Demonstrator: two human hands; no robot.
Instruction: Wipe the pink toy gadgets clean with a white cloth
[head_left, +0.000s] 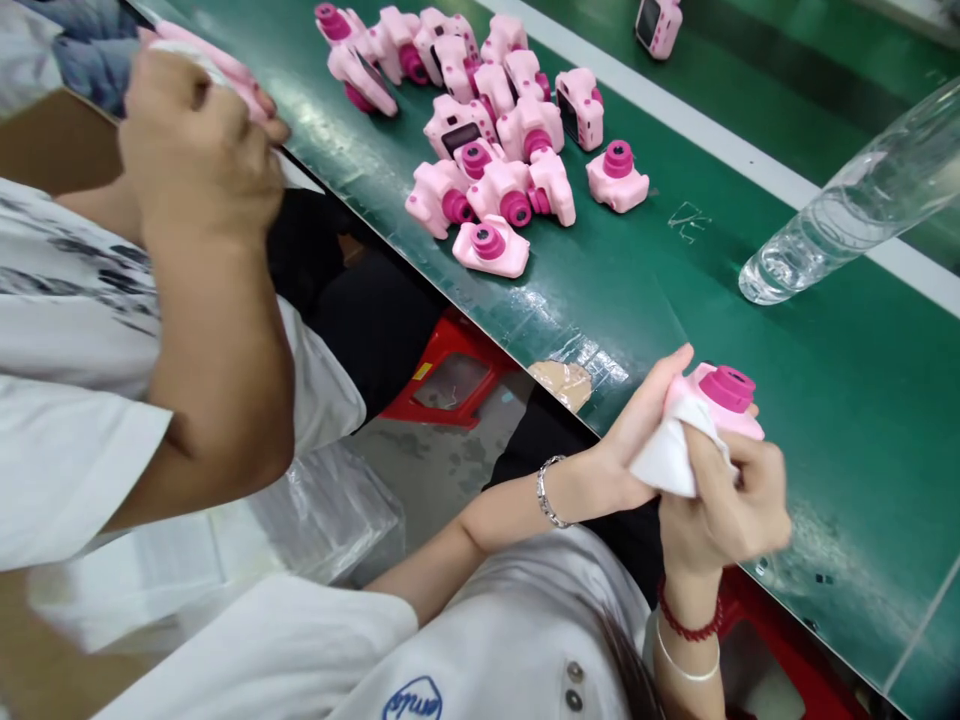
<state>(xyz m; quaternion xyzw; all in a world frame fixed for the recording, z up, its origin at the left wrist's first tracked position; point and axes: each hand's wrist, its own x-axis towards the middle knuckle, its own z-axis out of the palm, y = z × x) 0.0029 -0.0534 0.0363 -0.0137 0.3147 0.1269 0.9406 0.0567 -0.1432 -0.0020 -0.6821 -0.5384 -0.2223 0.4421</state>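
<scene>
A pink toy camera [731,392] with a magenta lens rests in my left hand [634,425], its thumb up along one side and its fingers behind the body. My right hand [731,500] pinches a white cloth [675,455] and presses it to the near side of that camera. Both hands are just above the front edge of the green table [645,300]. The back of the toy camera is hidden in my left palm.
Several more pink toy cameras [491,250] stand and lie in a cluster farther back. A clear bottle of water [832,220] is at the right. On the left, a co-worker's hands [202,150] hold a pink item and a white cloth. A red stool [450,370] shows below the table edge.
</scene>
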